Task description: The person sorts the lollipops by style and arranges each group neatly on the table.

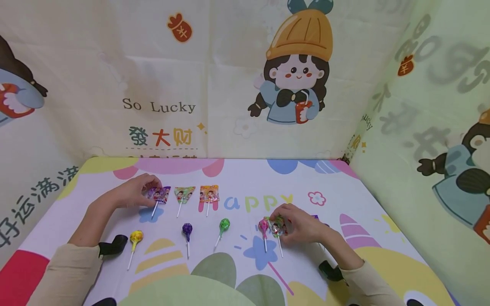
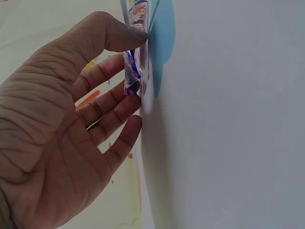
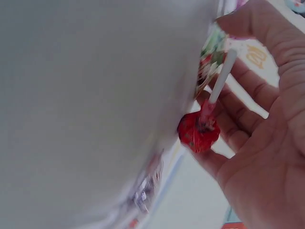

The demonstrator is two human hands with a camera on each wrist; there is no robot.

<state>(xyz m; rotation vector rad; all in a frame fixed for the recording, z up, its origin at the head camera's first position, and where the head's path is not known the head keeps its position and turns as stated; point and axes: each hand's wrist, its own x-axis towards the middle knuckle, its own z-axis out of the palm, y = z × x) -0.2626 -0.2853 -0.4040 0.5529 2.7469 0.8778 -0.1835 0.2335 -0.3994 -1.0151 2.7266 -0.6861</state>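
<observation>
At the left, my left hand (image 1: 132, 191) pinches the wrapper of a flat purple lollipop (image 1: 160, 194), its white stick pointing toward me. The left wrist view shows the thumb on one side of that purple wrapper (image 2: 132, 71), fingers behind it. Right of centre, my right hand (image 1: 304, 223) holds a flat green-wrapped lollipop (image 1: 278, 226) by its side, beside a round pink lollipop (image 1: 263, 227). Close to the palm in the right wrist view is a round red lollipop (image 3: 198, 131), which the hand hides in the head view. The green wrapper (image 3: 209, 57) lies between thumb and fingers there.
Flat green (image 1: 185, 194) and orange (image 1: 209, 194) lollipops lie in the back row. Round yellow (image 1: 136, 237), dark purple (image 1: 187, 229) and green (image 1: 224, 225) ones lie nearer. Partly behind the right hand is a purple wrapper (image 1: 315, 217). A printed cloth wall (image 1: 226, 85) stands behind the table.
</observation>
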